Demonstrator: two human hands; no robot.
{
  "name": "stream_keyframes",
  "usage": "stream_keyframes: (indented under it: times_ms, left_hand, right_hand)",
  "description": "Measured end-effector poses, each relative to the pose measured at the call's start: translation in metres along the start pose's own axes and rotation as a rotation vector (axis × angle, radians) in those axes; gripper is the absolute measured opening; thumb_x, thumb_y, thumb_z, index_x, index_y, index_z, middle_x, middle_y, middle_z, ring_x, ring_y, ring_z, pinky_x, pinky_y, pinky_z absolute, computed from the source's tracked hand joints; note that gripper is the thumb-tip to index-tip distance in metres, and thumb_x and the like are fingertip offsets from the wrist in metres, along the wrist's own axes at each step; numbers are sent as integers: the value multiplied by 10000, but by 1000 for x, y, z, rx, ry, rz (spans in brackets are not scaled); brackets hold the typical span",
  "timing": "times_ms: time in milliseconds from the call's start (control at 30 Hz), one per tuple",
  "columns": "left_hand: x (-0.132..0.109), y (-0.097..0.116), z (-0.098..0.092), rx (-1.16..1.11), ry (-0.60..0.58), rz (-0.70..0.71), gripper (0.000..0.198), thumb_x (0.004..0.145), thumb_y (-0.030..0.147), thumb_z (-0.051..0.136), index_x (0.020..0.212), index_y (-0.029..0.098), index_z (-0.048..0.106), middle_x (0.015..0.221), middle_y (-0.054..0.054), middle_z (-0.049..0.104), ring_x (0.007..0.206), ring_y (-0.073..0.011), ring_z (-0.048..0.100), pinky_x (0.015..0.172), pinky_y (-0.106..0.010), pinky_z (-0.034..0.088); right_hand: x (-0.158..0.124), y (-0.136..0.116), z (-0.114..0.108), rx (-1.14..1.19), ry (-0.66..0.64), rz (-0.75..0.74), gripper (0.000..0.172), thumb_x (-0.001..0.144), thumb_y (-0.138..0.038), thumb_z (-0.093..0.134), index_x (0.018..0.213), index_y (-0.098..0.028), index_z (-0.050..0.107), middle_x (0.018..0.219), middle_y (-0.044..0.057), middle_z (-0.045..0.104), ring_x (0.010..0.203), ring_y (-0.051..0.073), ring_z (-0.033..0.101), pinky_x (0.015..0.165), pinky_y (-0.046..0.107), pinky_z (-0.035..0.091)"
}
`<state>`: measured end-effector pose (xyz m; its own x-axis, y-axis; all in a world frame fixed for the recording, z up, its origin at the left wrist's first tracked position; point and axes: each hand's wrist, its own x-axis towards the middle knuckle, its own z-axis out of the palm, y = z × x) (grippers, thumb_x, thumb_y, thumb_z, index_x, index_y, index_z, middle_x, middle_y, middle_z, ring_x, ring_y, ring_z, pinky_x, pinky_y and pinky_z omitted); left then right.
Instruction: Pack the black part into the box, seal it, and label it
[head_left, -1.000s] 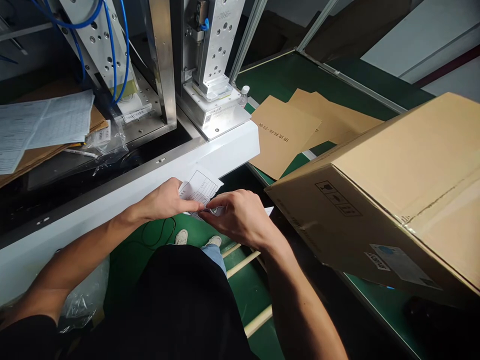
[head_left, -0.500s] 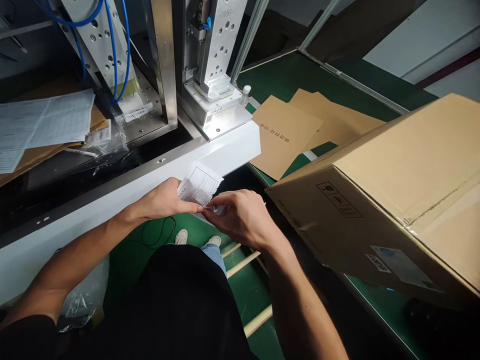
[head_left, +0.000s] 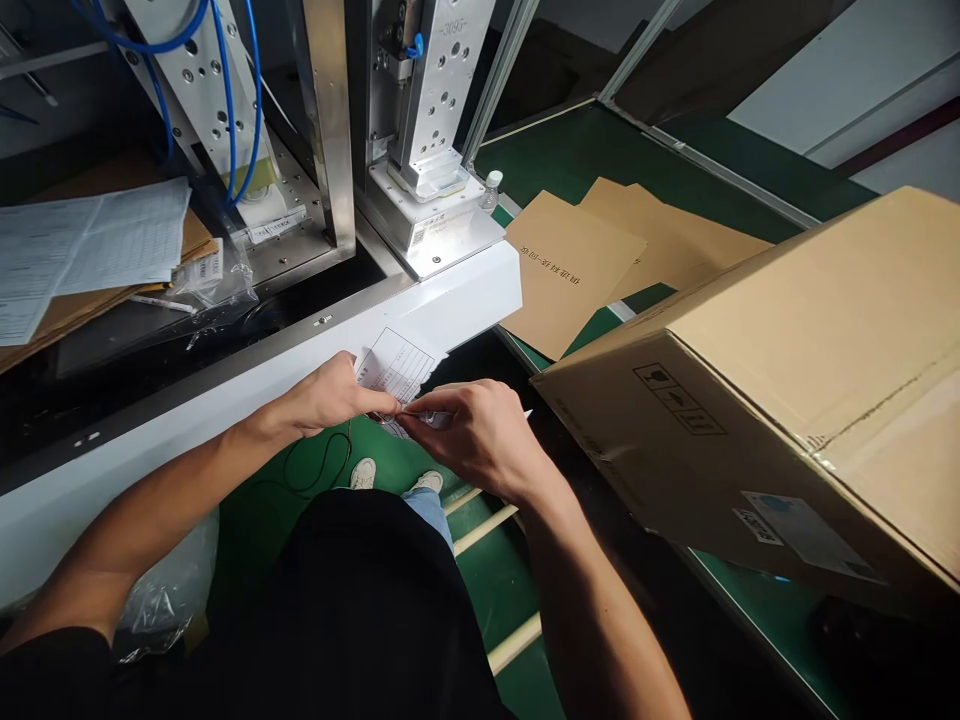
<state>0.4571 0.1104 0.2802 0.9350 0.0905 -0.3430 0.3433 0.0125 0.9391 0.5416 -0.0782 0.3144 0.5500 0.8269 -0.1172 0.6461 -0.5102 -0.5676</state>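
A white printed paper slip (head_left: 397,362) with a table of lines on it is held between my hands, over the gap between the white machine edge and the big box. My left hand (head_left: 334,395) pinches its left side, thumb pointing right. From the other side my right hand (head_left: 484,425) grips the lower part, its fingertips against my left thumb. The slip looks folded or crumpled there, and a white corner sticks out past my right knuckles. The right fingers partly hide the paper.
A large cardboard box (head_left: 795,320) stands at the right. Brown envelopes (head_left: 574,265) lie on the green table behind it. Ahead rises a metal machine column (head_left: 442,100) with a small clear bottle (head_left: 490,190) beside it. Printed sheets (head_left: 97,240) lie at the left.
Both hands keep hold of the paper slip. Its upper part has tilted slightly left, and my left thumb has shifted a little left.
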Motion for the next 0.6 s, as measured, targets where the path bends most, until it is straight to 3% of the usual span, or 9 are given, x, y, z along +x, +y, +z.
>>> stream_keyframes:
  times_ms: [167, 367, 500, 600]
  left_hand:
    - [-1, 0, -1, -103, -39, -8, 257, 698, 253, 842, 913, 129, 775, 880, -61, 761, 880, -220, 714, 797, -327, 570]
    - [-9, 8, -4, -21, -59, -24, 347, 689, 302, 879, 987, 136, 812, 986, -81, 816, 941, -247, 746, 856, -349, 592]
    - [-12, 8, -2, 109, 23, 27, 304, 708, 313, 869, 952, 142, 805, 923, -56, 810, 864, -232, 740, 752, -306, 574]
    - [-12, 7, 0, 170, 58, 20, 261, 709, 310, 841, 899, 139, 791, 876, -52, 797, 819, -229, 734, 689, -287, 548]
  right_hand:
    - [-2, 3, -2, -20, 27, -46, 143, 944, -314, 721, 854, -270, 823, 753, 4, 753, 660, 141, 594, 647, 324, 278]
    - [-3, 6, -7, 36, 11, -140, 115, 940, -260, 700, 861, -221, 773, 881, 15, 746, 727, 136, 604, 654, 291, 311]
    - [-2, 2, -7, 16, -57, -54, 115, 933, -250, 677, 905, -235, 788, 689, -13, 694, 618, 131, 549, 644, 298, 298]
    - [-1, 1, -3, 8, -62, -24, 127, 940, -317, 699, 944, -250, 807, 699, -5, 712, 611, 136, 538, 643, 302, 296]
